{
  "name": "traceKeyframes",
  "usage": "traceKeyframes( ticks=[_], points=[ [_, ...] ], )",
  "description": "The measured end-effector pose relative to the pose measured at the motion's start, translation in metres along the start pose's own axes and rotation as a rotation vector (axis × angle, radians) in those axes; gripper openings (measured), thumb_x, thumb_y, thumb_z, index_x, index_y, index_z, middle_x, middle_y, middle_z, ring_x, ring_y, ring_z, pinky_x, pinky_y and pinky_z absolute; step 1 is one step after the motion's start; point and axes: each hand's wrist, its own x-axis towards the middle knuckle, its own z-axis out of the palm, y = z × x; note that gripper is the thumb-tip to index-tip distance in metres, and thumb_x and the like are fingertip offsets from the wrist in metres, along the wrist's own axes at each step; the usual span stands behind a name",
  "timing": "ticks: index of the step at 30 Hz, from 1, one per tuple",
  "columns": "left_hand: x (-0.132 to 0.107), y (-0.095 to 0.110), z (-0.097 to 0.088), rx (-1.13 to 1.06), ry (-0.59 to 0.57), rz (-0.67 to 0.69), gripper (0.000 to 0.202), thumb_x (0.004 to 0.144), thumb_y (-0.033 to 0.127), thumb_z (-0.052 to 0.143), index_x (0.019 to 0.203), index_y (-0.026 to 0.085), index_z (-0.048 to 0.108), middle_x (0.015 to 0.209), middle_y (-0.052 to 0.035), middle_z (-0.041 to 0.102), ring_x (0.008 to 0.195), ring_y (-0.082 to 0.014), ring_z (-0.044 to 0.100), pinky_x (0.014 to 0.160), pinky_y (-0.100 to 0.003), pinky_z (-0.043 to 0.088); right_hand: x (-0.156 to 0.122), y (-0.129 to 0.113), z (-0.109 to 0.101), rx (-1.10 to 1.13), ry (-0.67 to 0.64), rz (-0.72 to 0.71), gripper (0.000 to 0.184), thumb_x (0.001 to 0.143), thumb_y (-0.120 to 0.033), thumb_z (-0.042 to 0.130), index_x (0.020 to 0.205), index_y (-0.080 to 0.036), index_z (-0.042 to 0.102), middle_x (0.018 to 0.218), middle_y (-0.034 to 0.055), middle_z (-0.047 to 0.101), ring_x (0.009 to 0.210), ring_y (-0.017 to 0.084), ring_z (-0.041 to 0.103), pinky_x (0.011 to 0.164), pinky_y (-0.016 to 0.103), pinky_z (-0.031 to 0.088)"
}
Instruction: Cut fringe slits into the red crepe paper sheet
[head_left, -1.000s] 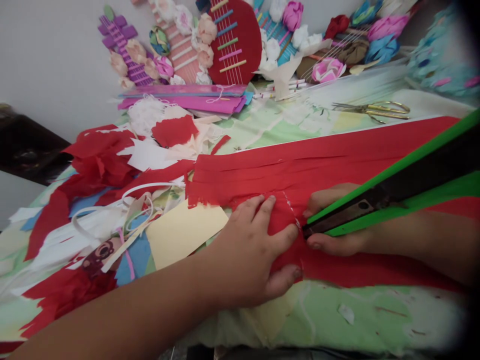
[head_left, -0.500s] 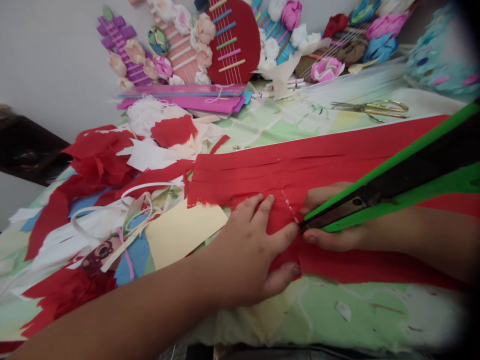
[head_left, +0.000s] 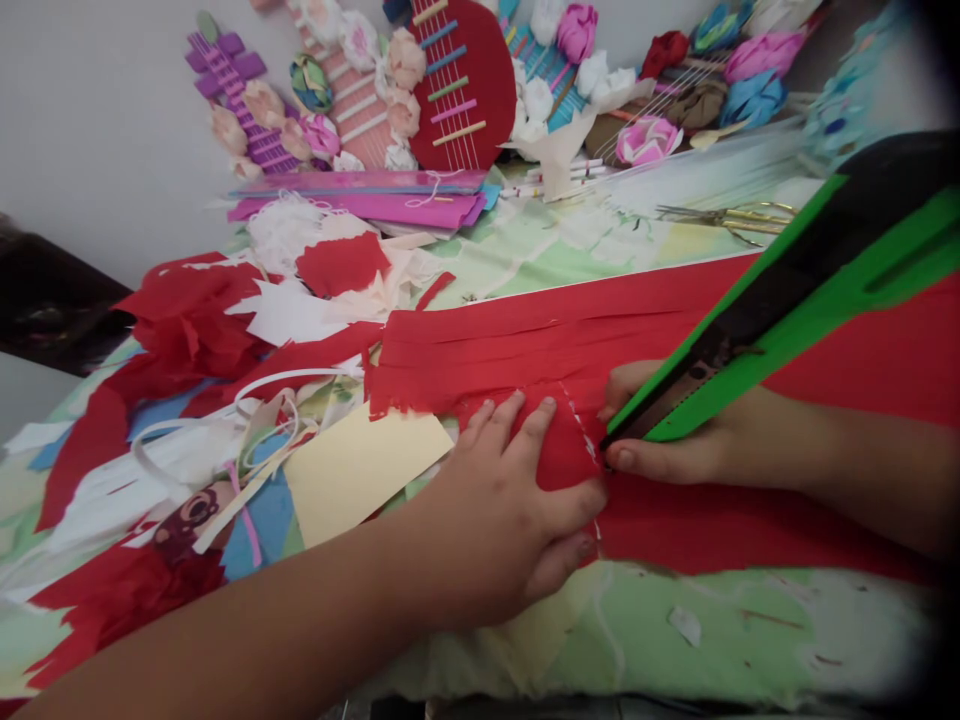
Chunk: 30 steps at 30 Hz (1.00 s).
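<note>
A long sheet of red crepe paper (head_left: pixel 675 330) lies across the green table cover (head_left: pixel 675 620), cut into strips along its far side. My left hand (head_left: pixel 510 500) presses flat on the paper's near left part, fingers spread. My right hand (head_left: pixel 690 440) is closed on a green and black utility knife (head_left: pixel 787 300), whose tip meets the paper right beside my left thumb, at a dotted white line.
Red, white, blue and cream paper scraps (head_left: pixel 225 440) lie piled at the left. Gold scissors (head_left: pixel 727 218) rest beyond the red sheet. Paper flowers and craft guitars (head_left: pixel 457 80) lean on the wall at the back, behind purple sheets (head_left: pixel 360 200).
The knife's handle has swung upward and its tip has moved a little farther along the dotted line. My left hand stays pressed on the paper.
</note>
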Motion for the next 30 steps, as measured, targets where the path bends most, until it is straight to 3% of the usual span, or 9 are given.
traceKeyframes(
  ticks=[6,16,30],
  points=[
    [0.0000,0.0016,0.0004,0.022,0.029,0.035,0.029,0.086,0.041,0.039,0.108,0.028,0.053,0.129,-0.0172,0.037,0.118,-0.0448,0.031,0.086,-0.066,0.025,-0.0013,-0.0014,-0.0039,0.090,0.020,0.056,0.023,0.071,-0.033,0.056,0.062,-0.016,0.044,0.054,-0.0032,0.046,0.050,0.008,0.045,0.044,0.020,0.037],
    [-0.0003,0.0007,0.0025,0.047,0.035,0.041,0.028,0.085,0.041,0.040,0.105,0.027,0.055,0.126,-0.0156,0.040,0.115,-0.0430,0.035,0.082,-0.068,0.026,-0.0007,0.0010,-0.0002,0.075,0.027,-0.004,0.025,0.071,-0.038,0.057,0.064,-0.015,0.048,0.053,-0.0030,0.048,0.048,0.007,0.046,0.041,0.017,0.038],
    [-0.0024,0.0037,0.0043,0.071,0.031,0.019,0.027,0.085,0.040,0.041,0.105,0.028,0.054,0.126,-0.0166,0.040,0.114,-0.0426,0.037,0.083,-0.068,0.027,0.0005,-0.0021,-0.0051,0.188,0.017,0.053,0.028,0.071,-0.042,0.057,0.073,-0.015,0.050,0.063,0.0004,0.056,0.058,0.011,0.054,0.048,0.020,0.044]
  ],
)
